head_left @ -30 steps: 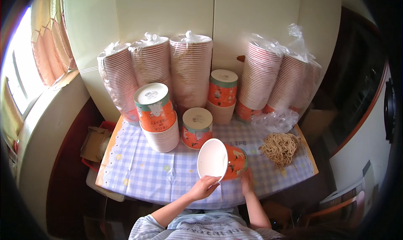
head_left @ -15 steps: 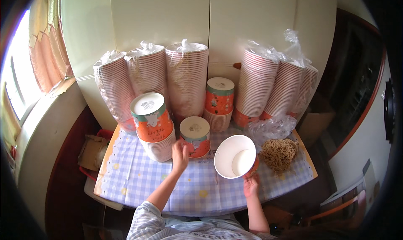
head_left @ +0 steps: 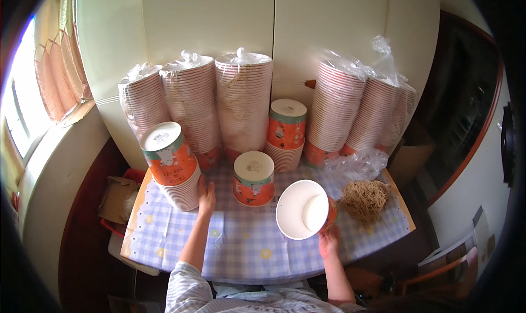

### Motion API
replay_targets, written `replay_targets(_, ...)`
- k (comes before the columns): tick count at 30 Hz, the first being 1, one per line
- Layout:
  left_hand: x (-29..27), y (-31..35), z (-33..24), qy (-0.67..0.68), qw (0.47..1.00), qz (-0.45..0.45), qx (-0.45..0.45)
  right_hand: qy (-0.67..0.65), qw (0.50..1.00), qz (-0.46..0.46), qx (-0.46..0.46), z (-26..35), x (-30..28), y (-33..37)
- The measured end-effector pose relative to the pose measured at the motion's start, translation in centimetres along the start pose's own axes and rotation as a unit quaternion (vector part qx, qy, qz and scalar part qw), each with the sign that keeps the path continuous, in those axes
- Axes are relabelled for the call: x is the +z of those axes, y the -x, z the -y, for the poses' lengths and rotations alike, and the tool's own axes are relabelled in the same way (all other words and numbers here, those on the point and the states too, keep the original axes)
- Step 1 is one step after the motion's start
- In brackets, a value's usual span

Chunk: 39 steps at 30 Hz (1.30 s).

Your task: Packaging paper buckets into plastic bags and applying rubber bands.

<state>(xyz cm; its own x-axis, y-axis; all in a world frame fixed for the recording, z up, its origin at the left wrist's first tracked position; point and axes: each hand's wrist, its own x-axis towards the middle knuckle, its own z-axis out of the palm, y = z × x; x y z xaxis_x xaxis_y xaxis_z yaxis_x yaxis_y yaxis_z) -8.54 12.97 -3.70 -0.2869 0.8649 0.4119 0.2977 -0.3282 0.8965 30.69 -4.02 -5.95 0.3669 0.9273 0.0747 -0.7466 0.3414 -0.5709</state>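
Left of the single upturned cup, which serves as landmark, stands the left stack: an orange, green-banded cup inverted over nested pale rims. At its right side, between it and the landmark, is the left hand. This hand is unclosed, its fingers extended upward and laid along the stack's side; it encloses nothing, and the exact extent of contact is hard to see.

Right of the landmark and nearer the person is the tilted cup, its white interior exposed and its wide mouth turned leftward and up. The right hand is closed on the outer wall at the base end of this cup, supporting it from below and the right; part of the grip is hidden, and whether the cup's rim touches the checked tablecloth cannot be told.

Farther right of the landmark lie a tangle of tan strands and, just behind it, a crumpled clear bag. Behind the landmark and slightly right stands a short stack. Tall wrapped stacks rise behind the landmark, three toward the left and three toward the right.
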Motion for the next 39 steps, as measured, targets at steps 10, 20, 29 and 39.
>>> replay_targets(10,3.0,2.0,-10.7,-0.258,0.921,0.024,0.291,0.027,1.000,0.005,0.009,-0.1,-1.4,-0.2)
replay_targets(20,4.4,2.3,-12.5,-0.382,0.860,0.101,0.322,0.011,0.998,-0.047,0.027,-0.2,-0.9,0.3)
replay_targets(29,-2.7,0.2,-11.0,-0.451,0.855,0.052,0.252,0.022,0.990,-0.043,0.133,-1.8,2.8,-3.9)
replay_targets(39,2.6,5.1,-9.7,-0.041,0.980,0.162,0.109,-0.005,0.966,0.120,0.230,-6.0,5.1,-11.8)
